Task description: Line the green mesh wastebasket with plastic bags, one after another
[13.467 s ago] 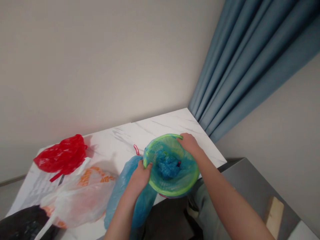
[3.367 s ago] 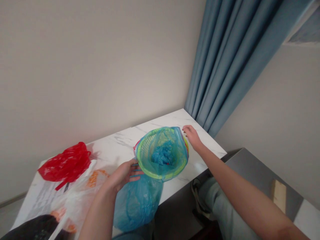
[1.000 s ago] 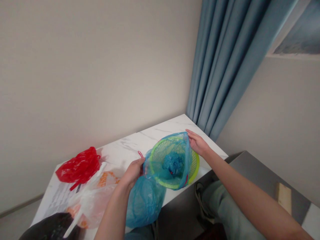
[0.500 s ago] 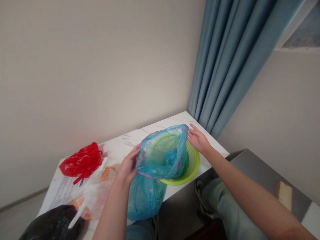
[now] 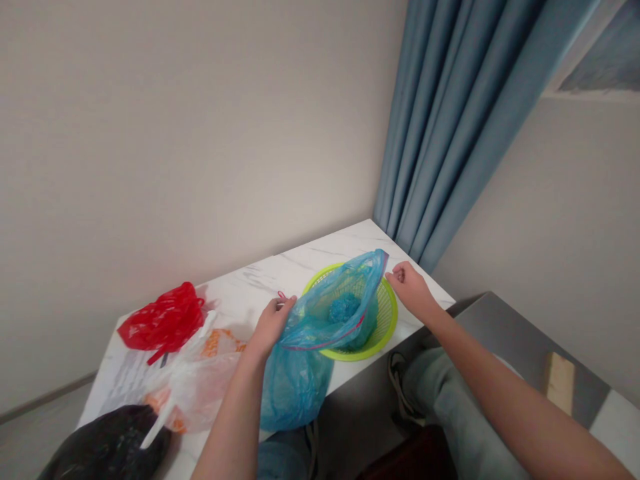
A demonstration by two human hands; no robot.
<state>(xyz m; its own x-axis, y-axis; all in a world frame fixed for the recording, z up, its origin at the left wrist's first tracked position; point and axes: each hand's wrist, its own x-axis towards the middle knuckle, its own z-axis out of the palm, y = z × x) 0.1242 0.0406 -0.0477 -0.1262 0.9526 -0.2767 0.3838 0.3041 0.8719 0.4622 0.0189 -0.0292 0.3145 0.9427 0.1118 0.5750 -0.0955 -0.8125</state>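
Observation:
A translucent blue drawstring trash bag with a pink-red rim stretches between my hands, its mouth slanting upward to the right. My left hand grips the bag's left edge, and a small red loop of drawstring sticks up above the fingers. At the right corner of the mouth, my right hand has its fingers curled closed against the rim; the exact part pinched is hidden. Behind and under the bag stands a lime-green basket. A crumpled blue bundle shows inside the mouth. The bag's full lower part bulges near the table edge.
On the left of the white marbled table lie a red plastic bag, a white-and-orange plastic bag and a black bag. A blue curtain hangs behind. A pale block rests on a grey surface.
The bag's mouth has narrowed from a wide opening to a slanted slit. My right hand has moved slightly right and down, its fingers now curled. A red loop shows at my left hand.

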